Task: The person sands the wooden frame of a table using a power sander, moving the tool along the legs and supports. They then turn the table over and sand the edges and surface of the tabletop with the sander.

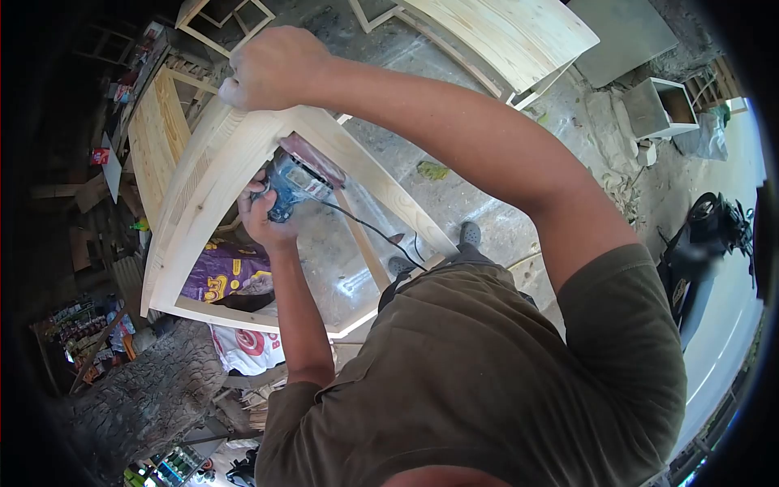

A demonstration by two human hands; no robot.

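My left hand (266,213) is closed round a blue power sander (294,185) inside a curved, pale wooden frame (182,219). The sander's reddish-brown pad side lies against the inner face of the frame near its top corner, and a black cord runs from it toward my body. Above it, my right hand (276,69) grips the frame's top corner, with its fingers wrapped over the edge and partly hidden. The frame's lower side is close to my waist.
A pale wooden panel piece (503,36) stands at the top, with another (158,122) at the left. Below the frame lies a purple bag (223,272) beside a white sack (247,349). A tree trunk (146,398) is at lower left, and a small box cabinet (649,108) at right.
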